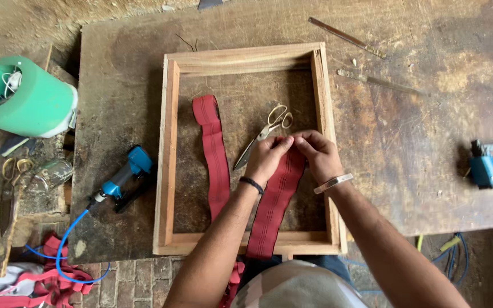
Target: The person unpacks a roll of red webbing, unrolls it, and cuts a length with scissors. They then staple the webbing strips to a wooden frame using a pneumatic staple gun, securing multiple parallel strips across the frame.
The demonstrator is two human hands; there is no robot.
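Observation:
A square wooden frame (169,142) lies flat on a worn wooden board. Inside it, my left hand (267,157) and my right hand (318,154) meet and pinch the far end of a wide red webbing strip (272,208) that runs back over the frame's near rail toward me. A second red webbing strip (215,154) lies to the left inside the frame, its far end folded over. Metal scissors (263,132) rest just beyond my left hand, blades pointing near-left.
A blue pneumatic stapler (124,179) with a blue hose lies left of the frame. A green cylinder (27,100) sits at far left, another blue tool (489,165) at right. Two thin metal rods (346,37) lie beyond the frame. More red webbing (47,282) is piled at lower left.

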